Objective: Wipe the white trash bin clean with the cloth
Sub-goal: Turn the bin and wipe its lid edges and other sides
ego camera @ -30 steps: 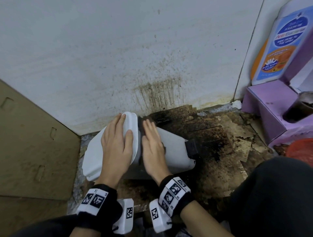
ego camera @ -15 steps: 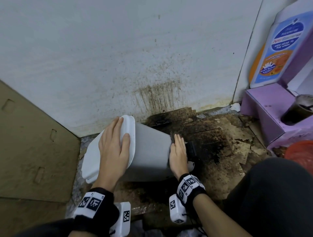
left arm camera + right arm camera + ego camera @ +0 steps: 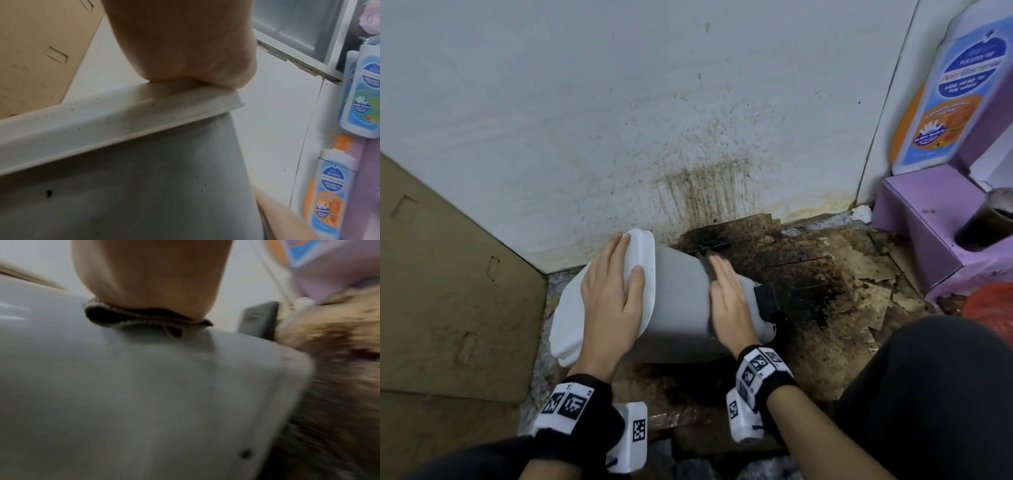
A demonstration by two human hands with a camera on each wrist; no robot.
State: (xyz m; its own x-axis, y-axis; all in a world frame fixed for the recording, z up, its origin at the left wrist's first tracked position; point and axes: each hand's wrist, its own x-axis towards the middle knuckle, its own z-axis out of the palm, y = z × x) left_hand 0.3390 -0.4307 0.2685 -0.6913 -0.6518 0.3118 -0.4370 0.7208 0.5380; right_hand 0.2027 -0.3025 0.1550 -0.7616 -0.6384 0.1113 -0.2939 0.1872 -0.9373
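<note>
The white trash bin (image 3: 678,308) lies tipped on its side on the floor, its lid (image 3: 571,318) pointing left and its black pedal (image 3: 767,298) to the right. My left hand (image 3: 613,291) rests flat on the lid, fingers straight; the left wrist view shows its palm on the speckled lid rim (image 3: 123,113). With flat fingers my right hand (image 3: 729,301) presses a dark grey cloth (image 3: 144,321) onto the bin's side (image 3: 144,394), near the pedal end. Only the cloth's edge (image 3: 707,270) shows beside that hand in the head view.
A cardboard box (image 3: 448,274) stands at the left and a stained white wall (image 3: 619,102) behind. The floor (image 3: 825,291) right of the bin is dark and grimy. A purple box (image 3: 928,222), a bottle (image 3: 955,96), a dark cup (image 3: 989,222) and my knee (image 3: 928,394) crowd the right.
My right hand slid the cloth from beside the lid along the bin's side toward the pedal end, then came slightly back. The left hand stayed on the lid.
</note>
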